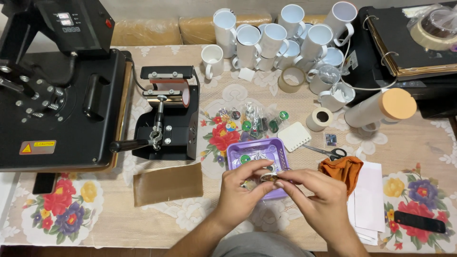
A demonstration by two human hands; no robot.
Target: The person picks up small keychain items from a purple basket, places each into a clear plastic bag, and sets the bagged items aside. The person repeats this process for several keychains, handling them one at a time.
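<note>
My left hand (pixel 240 192) and my right hand (pixel 316 195) meet over the near edge of a purple plastic tray (pixel 282 148). Together their fingertips pinch a small round metal piece (pixel 268 177), like a badge part. The tray holds a green round badge (pixel 244 159) and other small bits. Beyond the tray lie clear bags of round badges (pixel 251 119) in several colours.
A large black heat press (pixel 57 90) fills the left; a black mug press (pixel 166 114) sits beside it. White mugs (pixel 273 40) crowd the back. Scissors (pixel 328 152), an orange cloth (pixel 342 169), tape rolls (pixel 291 79), white paper (pixel 369 200), a brown sheet (pixel 167 183) and a phone (pixel 419 222) lie around.
</note>
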